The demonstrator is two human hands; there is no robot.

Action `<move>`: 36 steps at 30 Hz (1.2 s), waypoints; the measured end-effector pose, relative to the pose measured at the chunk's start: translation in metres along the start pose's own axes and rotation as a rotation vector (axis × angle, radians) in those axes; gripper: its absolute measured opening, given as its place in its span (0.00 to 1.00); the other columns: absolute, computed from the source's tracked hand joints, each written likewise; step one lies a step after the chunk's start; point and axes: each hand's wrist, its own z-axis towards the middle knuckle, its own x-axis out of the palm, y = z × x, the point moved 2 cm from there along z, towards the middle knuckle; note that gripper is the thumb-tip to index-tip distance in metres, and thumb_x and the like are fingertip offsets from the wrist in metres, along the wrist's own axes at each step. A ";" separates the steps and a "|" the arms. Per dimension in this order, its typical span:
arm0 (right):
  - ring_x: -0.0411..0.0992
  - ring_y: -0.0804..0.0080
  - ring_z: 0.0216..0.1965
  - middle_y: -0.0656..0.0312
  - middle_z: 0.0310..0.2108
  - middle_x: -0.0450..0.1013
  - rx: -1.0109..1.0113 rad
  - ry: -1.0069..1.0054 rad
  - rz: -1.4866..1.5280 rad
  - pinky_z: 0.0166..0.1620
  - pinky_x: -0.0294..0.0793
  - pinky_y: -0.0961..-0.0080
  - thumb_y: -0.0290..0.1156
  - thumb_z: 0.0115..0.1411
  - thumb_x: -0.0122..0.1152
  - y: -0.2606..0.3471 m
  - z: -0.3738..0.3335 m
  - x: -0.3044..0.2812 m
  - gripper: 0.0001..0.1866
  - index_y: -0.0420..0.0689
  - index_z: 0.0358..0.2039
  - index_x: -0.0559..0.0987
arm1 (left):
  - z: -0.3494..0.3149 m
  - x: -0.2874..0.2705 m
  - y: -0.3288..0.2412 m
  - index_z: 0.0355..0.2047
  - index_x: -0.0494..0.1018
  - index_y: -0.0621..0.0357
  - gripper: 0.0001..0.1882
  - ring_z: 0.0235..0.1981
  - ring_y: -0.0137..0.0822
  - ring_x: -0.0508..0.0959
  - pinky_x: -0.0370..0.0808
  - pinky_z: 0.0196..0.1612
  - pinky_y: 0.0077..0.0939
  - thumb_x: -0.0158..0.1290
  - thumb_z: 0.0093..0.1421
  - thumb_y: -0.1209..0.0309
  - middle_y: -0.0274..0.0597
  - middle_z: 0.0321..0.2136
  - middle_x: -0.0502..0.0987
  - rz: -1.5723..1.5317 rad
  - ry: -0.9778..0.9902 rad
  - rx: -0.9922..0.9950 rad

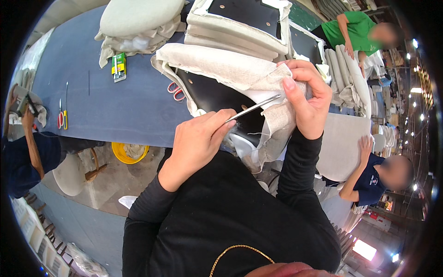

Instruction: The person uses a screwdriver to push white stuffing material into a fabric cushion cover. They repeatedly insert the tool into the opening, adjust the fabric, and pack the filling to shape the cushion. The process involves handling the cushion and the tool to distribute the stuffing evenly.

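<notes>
My left hand is closed round a slim, shiny metal tool; its grip end is hidden in my fist, so its exact kind does not show. The tool's narrow tip lies at the fabric corner beside my right thumb. With fingers and thumb, my right hand pinches the beige fabric cover of a padded seat. This seat rests tilted at the table edge, its black underside facing up. White wadding shows under the loose, frayed fabric near my hands.
On the blue table lie red-handled scissors, a yellow-handled tool and a green-yellow packet. Stacked seats stand behind. A yellow bucket is below the near edge. Co-workers stand left, right and far right.
</notes>
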 end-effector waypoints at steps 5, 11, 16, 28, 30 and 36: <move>0.79 0.66 0.49 0.55 0.43 0.81 0.012 -0.002 -0.009 0.57 0.72 0.70 0.24 0.60 0.73 -0.001 0.000 -0.002 0.06 0.36 0.36 0.84 | -0.002 -0.006 -0.001 0.50 0.81 0.47 0.13 0.27 0.46 0.80 0.74 0.30 0.39 0.52 0.75 0.59 0.40 0.24 0.76 -0.033 0.012 -0.060; 0.79 0.65 0.50 0.55 0.43 0.82 0.014 -0.009 0.007 0.57 0.73 0.70 0.23 0.60 0.72 -0.001 0.000 -0.001 0.06 0.36 0.36 0.84 | 0.000 -0.003 0.001 0.50 0.82 0.49 0.13 0.27 0.47 0.80 0.74 0.31 0.39 0.50 0.76 0.60 0.42 0.25 0.76 -0.089 -0.017 -0.062; 0.79 0.60 0.52 0.53 0.45 0.81 -0.021 0.021 0.076 0.59 0.74 0.65 0.22 0.59 0.73 -0.003 -0.002 -0.003 0.06 0.37 0.35 0.84 | 0.011 -0.012 -0.009 0.49 0.82 0.64 0.15 0.34 0.50 0.84 0.79 0.41 0.34 0.53 0.75 0.65 0.55 0.35 0.84 -0.090 0.054 -0.137; 0.71 0.42 0.67 0.42 0.60 0.77 -0.102 0.203 0.504 0.69 0.66 0.49 0.35 0.45 0.85 -0.028 -0.031 -0.004 0.33 0.40 0.52 0.82 | 0.015 -0.070 -0.022 0.34 0.84 0.56 0.07 0.20 0.40 0.75 0.69 0.25 0.34 0.64 0.65 0.67 0.40 0.19 0.74 0.090 0.071 -0.003; 0.72 0.41 0.66 0.42 0.60 0.77 -0.149 0.219 0.496 0.69 0.66 0.48 0.35 0.44 0.86 -0.027 -0.036 -0.003 0.34 0.40 0.52 0.82 | 0.013 -0.078 -0.030 0.33 0.84 0.55 0.06 0.18 0.39 0.73 0.67 0.23 0.34 0.66 0.64 0.66 0.38 0.17 0.72 0.150 0.109 -0.003; 0.74 0.38 0.64 0.38 0.57 0.78 -0.193 0.222 0.496 0.67 0.69 0.45 0.33 0.40 0.87 -0.021 -0.048 -0.002 0.34 0.40 0.50 0.83 | 0.017 -0.090 -0.054 0.33 0.84 0.60 0.06 0.19 0.38 0.74 0.67 0.25 0.31 0.63 0.63 0.70 0.41 0.19 0.74 0.192 0.247 -0.036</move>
